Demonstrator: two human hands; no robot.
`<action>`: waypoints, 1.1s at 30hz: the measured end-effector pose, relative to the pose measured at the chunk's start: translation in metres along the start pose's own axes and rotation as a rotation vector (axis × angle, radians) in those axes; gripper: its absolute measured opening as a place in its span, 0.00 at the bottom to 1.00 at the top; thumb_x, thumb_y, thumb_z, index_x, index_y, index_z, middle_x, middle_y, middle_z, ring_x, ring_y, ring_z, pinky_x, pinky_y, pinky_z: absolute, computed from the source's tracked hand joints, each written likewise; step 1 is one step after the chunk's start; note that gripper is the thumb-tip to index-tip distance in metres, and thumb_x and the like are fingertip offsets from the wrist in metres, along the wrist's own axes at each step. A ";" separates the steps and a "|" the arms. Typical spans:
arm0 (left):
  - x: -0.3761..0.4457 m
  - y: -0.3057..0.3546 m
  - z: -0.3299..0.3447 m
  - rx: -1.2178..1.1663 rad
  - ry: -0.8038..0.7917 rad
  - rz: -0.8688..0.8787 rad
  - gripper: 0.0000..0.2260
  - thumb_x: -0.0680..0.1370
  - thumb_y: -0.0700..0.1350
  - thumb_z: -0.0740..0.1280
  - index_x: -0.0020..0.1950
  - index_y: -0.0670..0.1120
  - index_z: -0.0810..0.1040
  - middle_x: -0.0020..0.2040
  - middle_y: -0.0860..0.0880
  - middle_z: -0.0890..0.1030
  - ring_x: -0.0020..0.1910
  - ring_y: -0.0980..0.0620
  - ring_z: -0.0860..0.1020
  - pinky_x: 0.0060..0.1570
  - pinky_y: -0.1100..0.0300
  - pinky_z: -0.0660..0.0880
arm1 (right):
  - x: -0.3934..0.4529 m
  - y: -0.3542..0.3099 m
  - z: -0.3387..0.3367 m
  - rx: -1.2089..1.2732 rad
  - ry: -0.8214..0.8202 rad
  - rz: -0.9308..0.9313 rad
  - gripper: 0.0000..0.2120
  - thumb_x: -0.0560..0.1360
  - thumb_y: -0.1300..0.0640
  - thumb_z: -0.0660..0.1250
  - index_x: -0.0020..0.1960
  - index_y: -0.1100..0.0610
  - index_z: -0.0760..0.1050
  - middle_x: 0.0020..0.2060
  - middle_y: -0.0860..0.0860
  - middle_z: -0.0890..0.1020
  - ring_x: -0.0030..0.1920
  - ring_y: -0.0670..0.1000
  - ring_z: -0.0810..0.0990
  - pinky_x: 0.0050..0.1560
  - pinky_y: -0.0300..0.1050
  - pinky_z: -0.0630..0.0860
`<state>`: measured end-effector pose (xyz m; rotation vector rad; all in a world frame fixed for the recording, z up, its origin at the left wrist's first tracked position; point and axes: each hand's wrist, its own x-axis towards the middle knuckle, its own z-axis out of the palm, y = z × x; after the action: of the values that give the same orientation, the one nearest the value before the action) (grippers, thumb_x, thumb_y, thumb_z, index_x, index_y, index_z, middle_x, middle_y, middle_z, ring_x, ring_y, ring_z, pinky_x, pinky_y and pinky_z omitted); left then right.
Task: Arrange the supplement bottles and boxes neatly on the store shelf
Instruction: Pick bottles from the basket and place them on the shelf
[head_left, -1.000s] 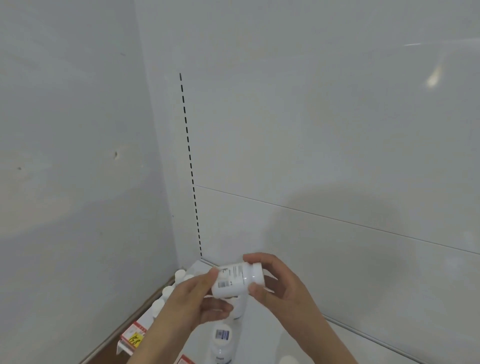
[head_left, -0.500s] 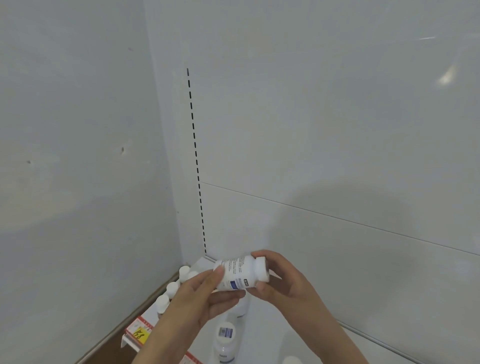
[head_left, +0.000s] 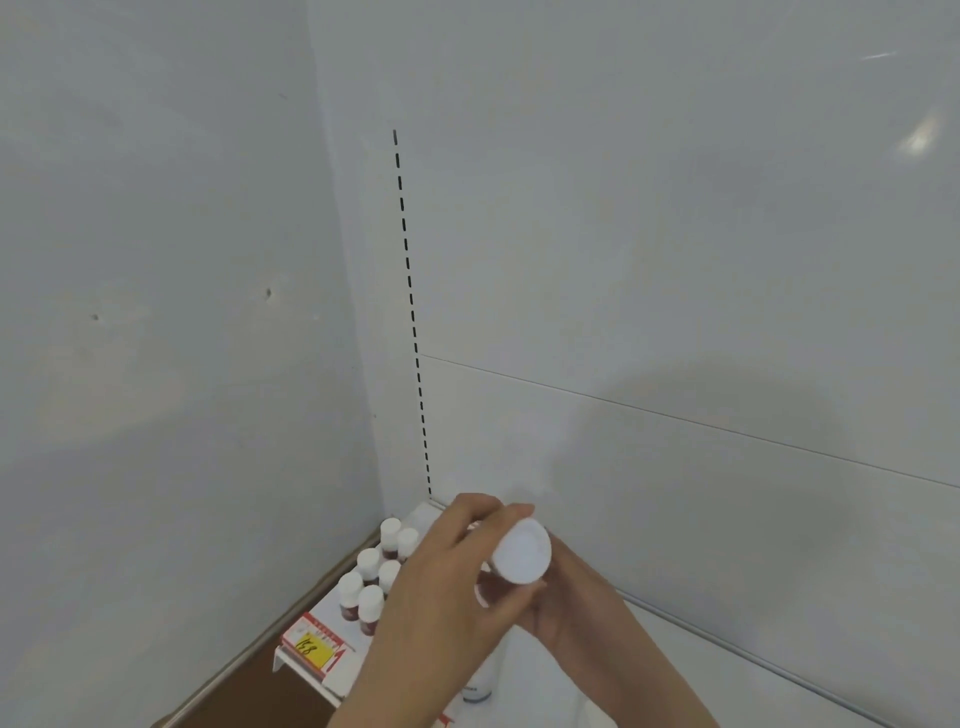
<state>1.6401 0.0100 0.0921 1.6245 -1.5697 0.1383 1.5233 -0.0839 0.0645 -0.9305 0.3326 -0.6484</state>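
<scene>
Both hands, left hand and right hand, curl around one white bottle, cap toward camera, probably orienting it before shelving right of small bottle rows.

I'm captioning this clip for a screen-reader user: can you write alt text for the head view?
Two hands hold a white supplement bottle above a white store shelf, its white cap facing the camera; the left hand wraps over it and the right hand supports it from beneath. Small white-capped bottles stand in rows in the shelf's left corner, behind a yellow price tag.
</scene>
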 end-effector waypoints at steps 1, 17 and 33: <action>-0.001 -0.002 -0.001 -0.077 0.038 -0.044 0.22 0.71 0.51 0.74 0.63 0.63 0.75 0.60 0.66 0.73 0.60 0.65 0.74 0.53 0.76 0.70 | -0.001 -0.003 0.000 -0.008 0.047 -0.059 0.16 0.80 0.55 0.65 0.65 0.62 0.77 0.64 0.63 0.78 0.64 0.62 0.78 0.62 0.58 0.77; -0.034 -0.055 0.010 -0.266 0.011 -0.496 0.22 0.72 0.57 0.75 0.63 0.60 0.75 0.56 0.63 0.80 0.56 0.63 0.78 0.55 0.67 0.77 | 0.002 0.005 0.029 -0.960 0.019 -0.417 0.15 0.78 0.56 0.70 0.57 0.38 0.76 0.55 0.37 0.78 0.56 0.42 0.79 0.55 0.36 0.78; -0.097 -0.130 0.047 -0.271 -0.197 -0.703 0.26 0.73 0.51 0.76 0.68 0.58 0.72 0.62 0.61 0.79 0.61 0.61 0.78 0.54 0.69 0.75 | 0.013 0.079 -0.009 -1.593 -0.027 0.010 0.19 0.77 0.52 0.68 0.67 0.47 0.70 0.61 0.50 0.77 0.58 0.51 0.77 0.57 0.43 0.73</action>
<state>1.7103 0.0357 -0.0586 1.9022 -1.0104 -0.5965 1.5577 -0.0640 -0.0050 -2.4336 0.8626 -0.2491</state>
